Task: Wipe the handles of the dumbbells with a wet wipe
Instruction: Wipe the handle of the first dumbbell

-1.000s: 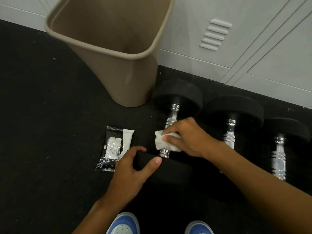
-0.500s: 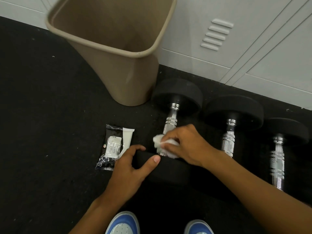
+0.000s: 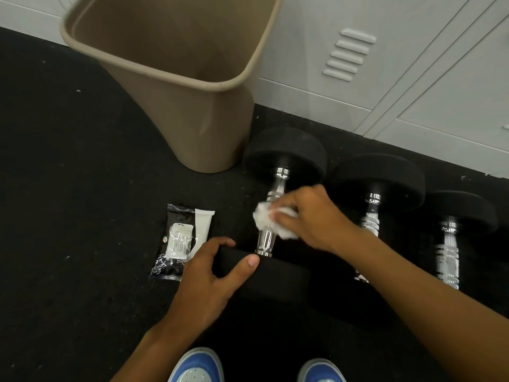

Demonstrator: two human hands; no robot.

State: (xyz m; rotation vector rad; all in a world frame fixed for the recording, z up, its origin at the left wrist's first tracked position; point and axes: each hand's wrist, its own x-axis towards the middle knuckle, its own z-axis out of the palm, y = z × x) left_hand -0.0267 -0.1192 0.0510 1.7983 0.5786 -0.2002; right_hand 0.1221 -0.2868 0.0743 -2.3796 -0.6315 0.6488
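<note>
Three black dumbbells with chrome handles lie side by side on the dark floor. On the left dumbbell [image 3: 283,158], my right hand [image 3: 311,216] grips a crumpled white wet wipe [image 3: 264,217] wrapped round the middle of the chrome handle [image 3: 265,241]. My left hand [image 3: 209,268] holds the near black weight head [image 3: 272,274] of that dumbbell, thumb on top. The middle dumbbell [image 3: 377,177] and the right dumbbell [image 3: 451,235] lie untouched; my right forearm hides their near ends.
A tan waste bin [image 3: 203,125] stands just behind and left of the left dumbbell. A black wet wipe packet [image 3: 180,241] lies on the floor beside my left hand. Grey lockers [image 3: 413,78] run along the back. My blue shoes [image 3: 197,368] show at the bottom edge.
My right hand has slid the wipe up the handle, away from the near weight head, baring the lower chrome. My left hand stays on the weight head.
</note>
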